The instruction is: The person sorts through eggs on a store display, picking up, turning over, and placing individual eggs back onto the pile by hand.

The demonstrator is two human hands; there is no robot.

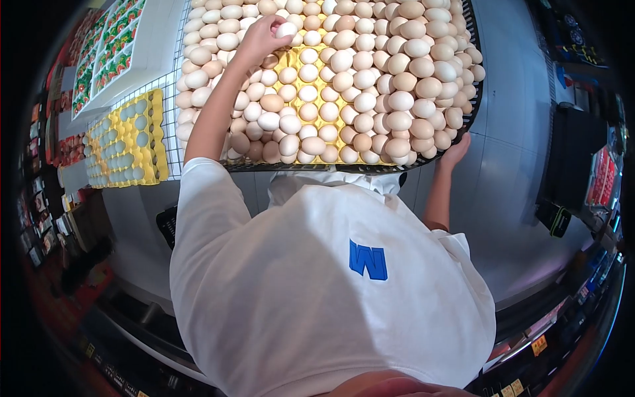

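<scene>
My left hand (263, 38) is closed around a pale egg (286, 30) above the far part of the egg pile. Below it, a yellow egg tray (285, 63) shows among the eggs, with rows of eggs sitting in its cups. Loose brown and cream eggs (413, 86) are heaped on both sides of the tray, higher on the right. All of them lie in a wide black basket (264, 168) in front of me. At its near right corner, my right hand (455, 149) grips the edge; its fingers are partly hidden.
To the left, a yellow tray of pale greenish eggs (126, 142) lies on a white wire rack (173, 86). Behind it stands a white box with green and red packs (109, 53). Shelves of goods line both sides, and grey floor (506, 145) runs along the right.
</scene>
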